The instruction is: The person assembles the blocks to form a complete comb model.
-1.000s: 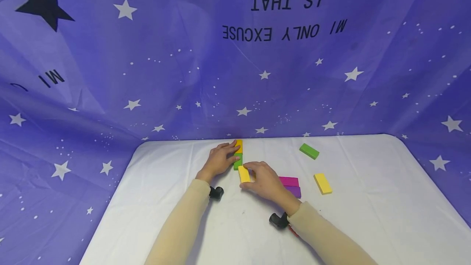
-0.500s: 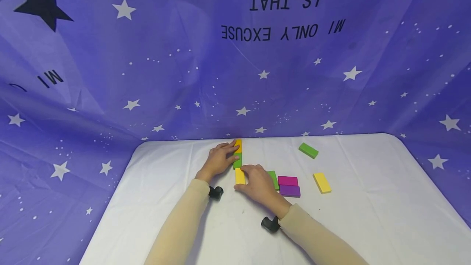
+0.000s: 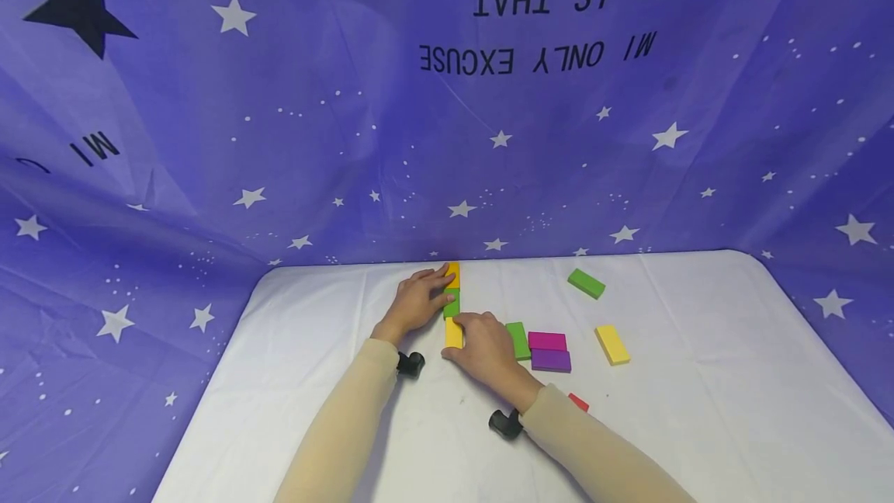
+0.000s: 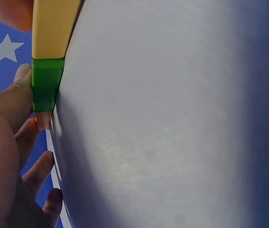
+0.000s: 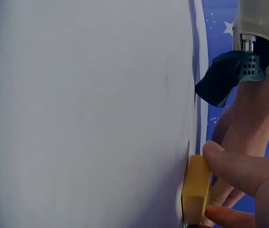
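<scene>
"How far along?"

"Three in line: an orange-yellow block point(image 3: 455, 268) and a green block point(image 3: 452, 309), touched by the outspread left hand point(image 3: 412, 303), and a yellow block point(image 3: 453, 334) pinched in the right hand point(image 3: 486, 348)."

"And the rest?"

"Six loose blocks point(image 3: 551, 362) lie right of that hand on the white counter point(image 3: 698, 348), seemingly unplaced."

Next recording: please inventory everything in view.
Far block: 1, yellow, row's far end
Middle block: 1, green, row's middle
Near block: 1, yellow, row's near end
Magenta block: 1, magenta, mid-table
Purple block: 1, purple, beside magenta
Green block: 1, green, beside magenta
Lone green block: 1, green, far right
Lone yellow block: 1, yellow, right
Red block: 1, red, right, partly hidden
Table: 1, white, under blocks
Backdrop: 1, purple, behind table
Cameras: 2, black, wrists
Sleeves: 2, beige, forearms
Left hand: 1, bare, touching row
Right hand: 1, bare, pinching near block
</scene>
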The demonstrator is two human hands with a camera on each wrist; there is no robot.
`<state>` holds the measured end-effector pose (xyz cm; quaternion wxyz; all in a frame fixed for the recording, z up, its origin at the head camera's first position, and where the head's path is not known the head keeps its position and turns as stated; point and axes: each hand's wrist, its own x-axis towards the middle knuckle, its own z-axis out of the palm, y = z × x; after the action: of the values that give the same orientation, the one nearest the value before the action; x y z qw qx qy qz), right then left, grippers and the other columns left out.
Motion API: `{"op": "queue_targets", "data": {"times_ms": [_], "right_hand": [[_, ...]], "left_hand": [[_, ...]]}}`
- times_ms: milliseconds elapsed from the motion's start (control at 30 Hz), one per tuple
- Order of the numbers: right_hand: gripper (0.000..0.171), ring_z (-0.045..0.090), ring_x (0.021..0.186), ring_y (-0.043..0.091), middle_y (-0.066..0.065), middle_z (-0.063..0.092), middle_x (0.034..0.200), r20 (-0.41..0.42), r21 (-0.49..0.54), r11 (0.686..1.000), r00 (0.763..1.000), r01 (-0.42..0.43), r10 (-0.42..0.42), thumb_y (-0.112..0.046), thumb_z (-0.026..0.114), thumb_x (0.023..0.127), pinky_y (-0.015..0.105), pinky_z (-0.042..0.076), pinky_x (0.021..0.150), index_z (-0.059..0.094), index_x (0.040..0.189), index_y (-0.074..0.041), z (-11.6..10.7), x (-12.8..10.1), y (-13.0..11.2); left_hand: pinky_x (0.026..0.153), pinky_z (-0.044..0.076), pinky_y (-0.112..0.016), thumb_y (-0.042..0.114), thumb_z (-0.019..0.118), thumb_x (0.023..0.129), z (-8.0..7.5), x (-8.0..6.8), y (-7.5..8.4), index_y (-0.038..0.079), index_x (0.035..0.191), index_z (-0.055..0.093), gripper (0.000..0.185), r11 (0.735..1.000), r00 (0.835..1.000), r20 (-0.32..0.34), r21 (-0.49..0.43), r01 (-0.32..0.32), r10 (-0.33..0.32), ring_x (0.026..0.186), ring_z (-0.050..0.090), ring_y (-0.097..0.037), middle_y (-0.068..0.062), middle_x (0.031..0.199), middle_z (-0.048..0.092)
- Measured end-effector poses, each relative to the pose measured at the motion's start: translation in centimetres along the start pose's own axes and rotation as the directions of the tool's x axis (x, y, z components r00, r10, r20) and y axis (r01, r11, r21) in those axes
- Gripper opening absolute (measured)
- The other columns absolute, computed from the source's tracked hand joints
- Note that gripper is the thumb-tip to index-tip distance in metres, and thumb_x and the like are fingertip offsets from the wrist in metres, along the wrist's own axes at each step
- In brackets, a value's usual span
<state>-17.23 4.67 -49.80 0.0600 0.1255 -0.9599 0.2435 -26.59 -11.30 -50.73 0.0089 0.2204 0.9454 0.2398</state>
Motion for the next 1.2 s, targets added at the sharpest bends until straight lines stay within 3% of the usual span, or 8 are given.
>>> {"op": "queue_targets", "data": {"times_ms": [467,767,1200], "right_hand": [[0.057,0.055,0.079,0.018,0.001,0.07,0.099,0.001,-0.022,1.0,1.0,0.019,-0.019,-0.045,0.081,0.064,0.031,0.045,0.061,0.07,0.108,-0.012,-0.6,0.0,0.5],[0.057,0.054,0.082,0.019,0.0,0.07,0.099,-0.003,-0.011,0.999,1.0,0.031,-0.031,-0.047,0.081,0.064,0.032,0.044,0.068,0.07,0.108,-0.013,-0.4,0.0,0.6],[0.052,0.051,0.1,0.018,-0.002,0.066,0.111,0.015,0.219,0.975,0.999,0.03,-0.034,-0.037,0.082,0.067,0.035,0.044,0.083,0.067,0.113,-0.016,-3.8,-0.2,3.1]], "left_hand": [[0.103,0.022,-0.051,0.04,0.057,0.091,-0.2,0.0,0.1,0.02,0.133,0.051,0.047,1.0,1.0,-0.002,-0.005,-0.015,0.015,0.133,0.031,-0.026,0.005,0.147,0.035],[0.104,0.021,-0.048,0.041,0.056,0.091,-0.2,-0.1,0.2,0.023,0.134,0.05,0.047,1.0,1.0,0.02,0.002,0.021,-0.021,0.135,0.029,-0.021,0.009,0.147,0.033],[0.105,0.019,-0.047,0.042,0.055,0.091,-0.2,0.0,0.1,0.024,0.135,0.049,0.048,1.0,0.999,0.031,-0.005,0.025,-0.025,0.135,0.027,-0.019,0.011,0.148,0.031]]}}
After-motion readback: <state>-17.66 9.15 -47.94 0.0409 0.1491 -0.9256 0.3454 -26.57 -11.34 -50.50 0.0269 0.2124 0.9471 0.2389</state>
